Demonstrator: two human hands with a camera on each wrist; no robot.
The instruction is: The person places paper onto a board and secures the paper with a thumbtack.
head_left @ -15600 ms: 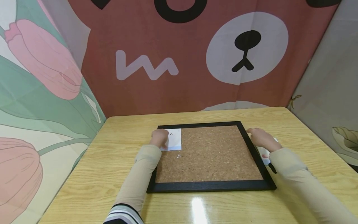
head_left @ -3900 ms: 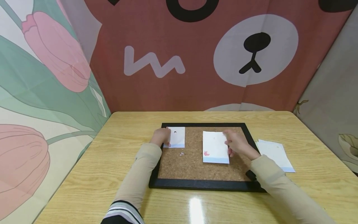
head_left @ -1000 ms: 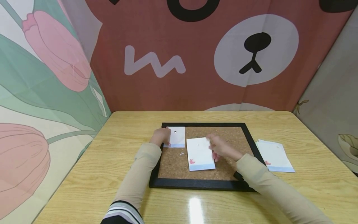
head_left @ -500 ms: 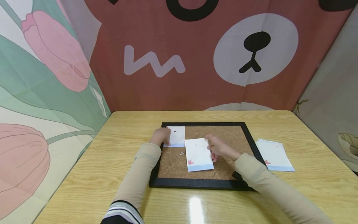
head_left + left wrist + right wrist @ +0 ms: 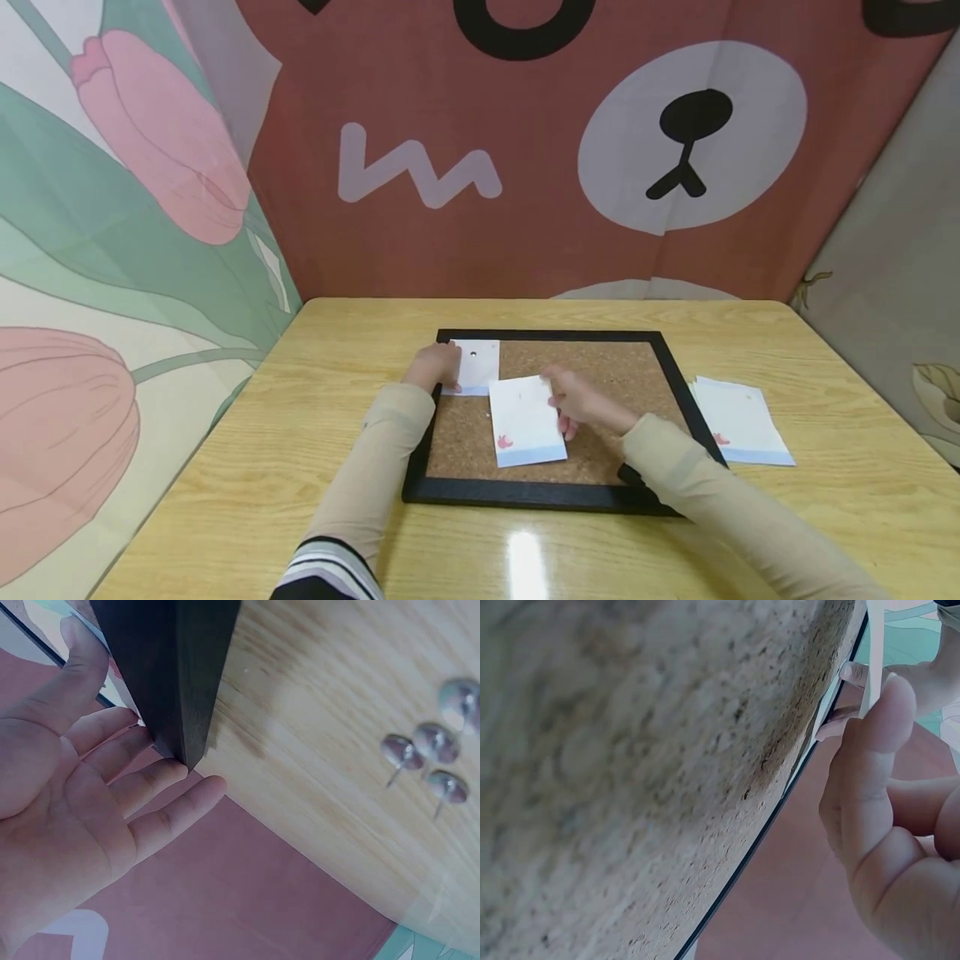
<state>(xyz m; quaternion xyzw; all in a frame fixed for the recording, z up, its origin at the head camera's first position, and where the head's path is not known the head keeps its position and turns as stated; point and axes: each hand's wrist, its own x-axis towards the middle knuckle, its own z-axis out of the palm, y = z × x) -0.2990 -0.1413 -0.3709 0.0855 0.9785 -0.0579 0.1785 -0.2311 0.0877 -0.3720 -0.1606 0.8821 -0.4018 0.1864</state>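
A cork board (image 5: 465,454) in a black frame lies on the table. My left hand (image 5: 432,367) is at its far left corner. In the left wrist view the fingers (image 5: 161,778) extend nearly straight against the black frame (image 5: 169,667), with the thumb over the face. A white sheet (image 5: 482,367) with a blue lower edge and a small round tack near its top lies in that corner. My right hand (image 5: 588,400) pinches another white sheet (image 5: 528,425) by its upper right edge, above the cork. That sheet bears a pink apple-like print and overlaps the tacked sheet's lower edge in the head view.
Several metal thumbtacks (image 5: 435,742) lie on the wooden table left of the board. A small stack of similar sheets (image 5: 742,421) sits right of the frame. Printed cloths (image 5: 420,250) hang behind the table and at both sides.
From the stack on the right, my right hand has brought a sheet over the board, moving left and, lately, slightly nearer. My left hand stays at the corner.
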